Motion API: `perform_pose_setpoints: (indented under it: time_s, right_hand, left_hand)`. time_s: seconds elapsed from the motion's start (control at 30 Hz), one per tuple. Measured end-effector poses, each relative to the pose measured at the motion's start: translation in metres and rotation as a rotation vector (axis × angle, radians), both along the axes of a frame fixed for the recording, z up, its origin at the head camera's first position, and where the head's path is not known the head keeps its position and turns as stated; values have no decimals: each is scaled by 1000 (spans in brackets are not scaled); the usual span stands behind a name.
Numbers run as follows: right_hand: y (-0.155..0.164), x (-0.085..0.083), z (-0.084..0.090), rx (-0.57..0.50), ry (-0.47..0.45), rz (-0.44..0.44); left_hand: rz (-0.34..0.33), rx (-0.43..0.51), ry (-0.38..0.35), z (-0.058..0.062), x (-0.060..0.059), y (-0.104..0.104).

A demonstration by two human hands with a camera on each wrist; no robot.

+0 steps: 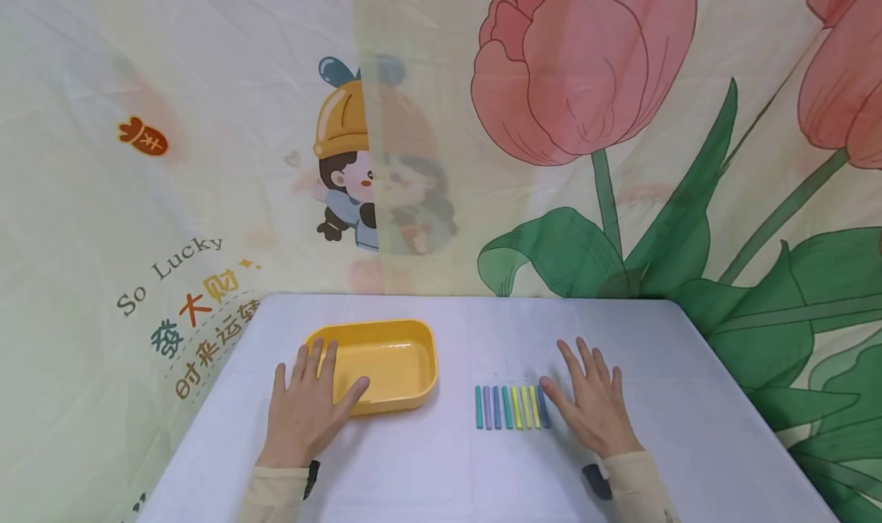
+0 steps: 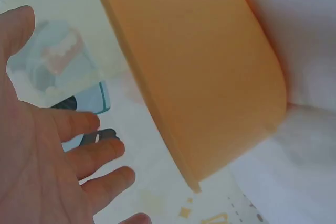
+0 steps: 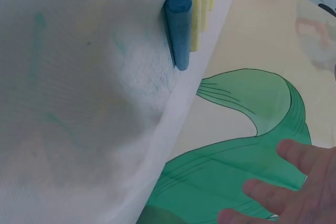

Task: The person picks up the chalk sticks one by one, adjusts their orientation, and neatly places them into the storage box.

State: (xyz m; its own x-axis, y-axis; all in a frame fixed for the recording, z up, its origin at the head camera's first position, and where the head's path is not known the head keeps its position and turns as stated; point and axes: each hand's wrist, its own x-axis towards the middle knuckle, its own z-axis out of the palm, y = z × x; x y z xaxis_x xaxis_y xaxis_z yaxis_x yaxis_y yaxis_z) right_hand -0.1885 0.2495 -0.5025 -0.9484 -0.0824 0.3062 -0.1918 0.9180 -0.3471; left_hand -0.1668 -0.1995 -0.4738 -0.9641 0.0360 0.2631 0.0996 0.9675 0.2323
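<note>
Several chalk sticks lie side by side in a row on the white table: teal chalk (image 1: 478, 407) at the left end, then purple, blue and teal, with yellow chalk (image 1: 527, 408) towards the right and a dark blue chalk (image 1: 543, 408) last. My right hand (image 1: 593, 404) hovers just right of that row, fingers spread, holding nothing. To the left stands a shallow yellow plastic tray (image 1: 400, 366) with nothing visible inside. Over its left front corner my left hand (image 1: 303, 410) is held with straight fingers. In the left wrist view, this hand (image 2: 47, 156) appears apart from the tray's side (image 2: 194, 77).
A white cloth covers the table (image 1: 427, 477). Behind it hangs a backdrop printed with tulips (image 1: 592, 71) and a cartoon figure (image 1: 347, 163). Faint coloured chalk marks show on the cloth (image 3: 121, 45) in the right wrist view.
</note>
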Motion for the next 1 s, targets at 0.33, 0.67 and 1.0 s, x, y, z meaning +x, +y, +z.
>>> perform_pose_setpoints:
  time_s: [0.33,0.67,1.0]
  right_hand:
    - [-2,3,-1,-15,-8,-14]
    - [-3,5,-2,-87,-36,6]
    - [-8,7,-1,-269,-321,-96]
  left_hand:
    - [76,81,-92,-13,8,-19]
    - [96,116,-164,-21,13,-29]
    - [95,124,-181,-26,12,-33]
